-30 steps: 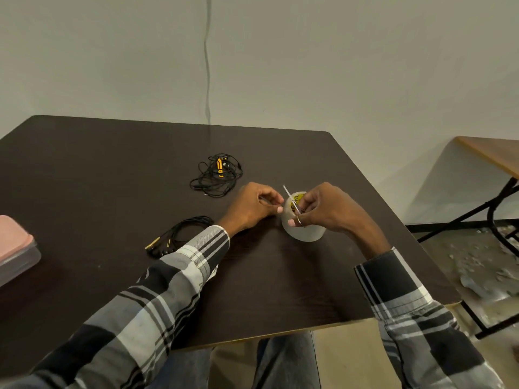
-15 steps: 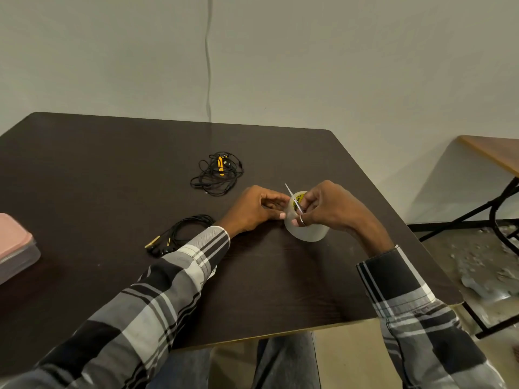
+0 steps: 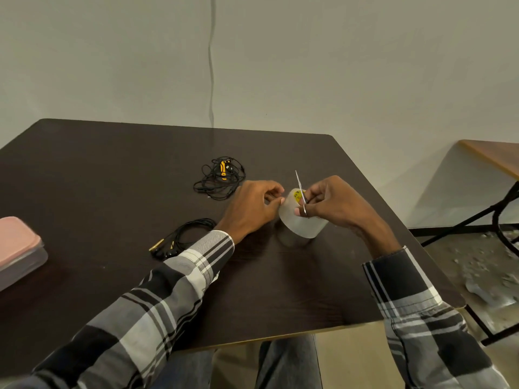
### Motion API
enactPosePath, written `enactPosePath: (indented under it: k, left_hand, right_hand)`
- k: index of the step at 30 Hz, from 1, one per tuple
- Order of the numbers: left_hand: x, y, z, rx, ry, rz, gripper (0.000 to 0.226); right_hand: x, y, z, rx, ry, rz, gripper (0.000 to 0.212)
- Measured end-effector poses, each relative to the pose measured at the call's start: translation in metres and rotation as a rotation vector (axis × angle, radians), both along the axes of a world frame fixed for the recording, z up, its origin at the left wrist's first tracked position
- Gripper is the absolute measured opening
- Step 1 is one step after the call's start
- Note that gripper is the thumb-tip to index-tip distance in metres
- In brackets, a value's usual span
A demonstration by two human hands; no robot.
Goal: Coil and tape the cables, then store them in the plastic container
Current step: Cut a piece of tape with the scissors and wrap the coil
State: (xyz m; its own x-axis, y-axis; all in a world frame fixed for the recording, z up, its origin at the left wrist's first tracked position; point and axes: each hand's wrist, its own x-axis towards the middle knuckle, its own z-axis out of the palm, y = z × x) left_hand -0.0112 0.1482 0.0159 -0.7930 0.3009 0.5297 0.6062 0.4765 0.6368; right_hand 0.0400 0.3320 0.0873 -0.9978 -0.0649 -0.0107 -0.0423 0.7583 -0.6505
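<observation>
a plastic container (image 3: 19,254) with a pink lid sits closed at the left edge of the dark surface (image 3: 112,192); what it holds cannot be seen through the lid. a roll of clear tape (image 3: 302,220) stands near the right side of the surface, with a yellow label (image 3: 298,195) inside its core whose print is too small to read.

the left hand (image 3: 252,206) reaches in from a plaid sleeve, fingers curled, thumb and forefinger pinched together at the roll's left edge; whether they pinch a tape end cannot be told. the right hand (image 3: 334,203) curls over the top of the roll and grips small scissors (image 3: 301,189), a finger through the metal ring, the blade pointing up and away above the roll.

a loose tangle of black cable with a yellow piece (image 3: 220,178) lies on the surface beyond the left hand, well apart from the container. a second black cable (image 3: 182,237), loosely coiled with a gold plug at its end, lies just beside the left sleeve, between the tape and the container.
</observation>
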Motion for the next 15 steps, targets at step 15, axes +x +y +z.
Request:
enactPosePath:
  k: [15]
  left_hand:
    - [-0.006, -0.034, 0.030, -0.120, 0.008, 0.215, 0.011]
  right_hand:
    - [0.009, -0.019, 0.007, -0.310, -0.040, -0.046, 0.019]
